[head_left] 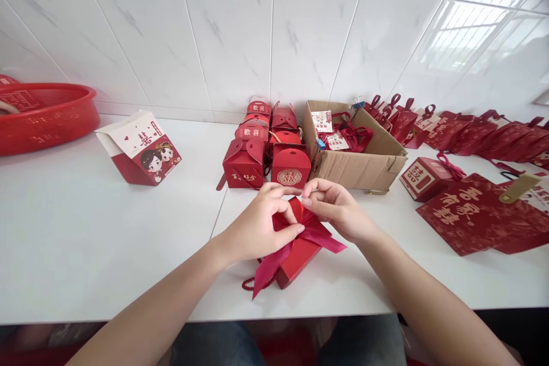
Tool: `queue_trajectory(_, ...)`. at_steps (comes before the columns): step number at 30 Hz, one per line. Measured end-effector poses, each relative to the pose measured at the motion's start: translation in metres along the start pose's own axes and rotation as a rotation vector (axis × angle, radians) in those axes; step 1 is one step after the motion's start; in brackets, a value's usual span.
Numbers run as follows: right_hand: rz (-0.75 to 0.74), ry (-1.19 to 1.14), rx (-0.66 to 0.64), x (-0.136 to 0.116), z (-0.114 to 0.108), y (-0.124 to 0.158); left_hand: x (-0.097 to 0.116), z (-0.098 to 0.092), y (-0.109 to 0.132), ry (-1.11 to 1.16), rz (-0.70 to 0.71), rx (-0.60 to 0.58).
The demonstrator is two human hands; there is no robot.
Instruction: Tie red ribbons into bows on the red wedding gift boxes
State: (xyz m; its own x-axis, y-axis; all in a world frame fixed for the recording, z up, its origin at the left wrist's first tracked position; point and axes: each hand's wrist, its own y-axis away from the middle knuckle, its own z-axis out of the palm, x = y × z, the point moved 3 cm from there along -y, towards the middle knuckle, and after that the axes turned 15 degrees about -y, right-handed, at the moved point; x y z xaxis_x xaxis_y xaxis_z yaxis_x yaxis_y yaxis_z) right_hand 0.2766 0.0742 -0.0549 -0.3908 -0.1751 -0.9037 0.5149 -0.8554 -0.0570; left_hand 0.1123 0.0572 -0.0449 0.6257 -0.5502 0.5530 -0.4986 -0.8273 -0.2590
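Note:
A small red gift box (297, 262) lies on the white table (86, 240) right in front of me. A dark pink ribbon (315, 234) is wound over its top, with one tail trailing down to the left. My left hand (259, 223) pinches the ribbon at the top of the box. My right hand (337, 206) pinches the same ribbon from the right, and the fingertips of both hands nearly meet above the knot.
Several folded red boxes (268, 151) stand behind the gift box. A cardboard carton (355, 168) with tags and ribbons is to the right, with flat red boxes (476, 211) beyond. A red-and-white box (139, 148) and a red basket (43, 117) are on the left.

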Motion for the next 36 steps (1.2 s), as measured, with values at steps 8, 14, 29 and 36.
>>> queue_trajectory(8,0.007,-0.127,0.128,0.005,-0.004,-0.007,0.003,0.001,-0.001,0.043,0.022,-0.034)
queue_trajectory(14,0.001,-0.184,0.148,0.007,-0.007,-0.009,0.003,0.003,-0.003,0.034,0.037,-0.054)
queue_trajectory(29,0.298,0.046,-0.115,-0.011,-0.037,-0.007,0.001,0.001,-0.003,0.088,0.001,-0.074)
queue_trajectory(36,0.145,0.2,0.095,-0.014,-0.053,-0.013,0.004,0.003,-0.003,0.142,-0.002,-0.049)
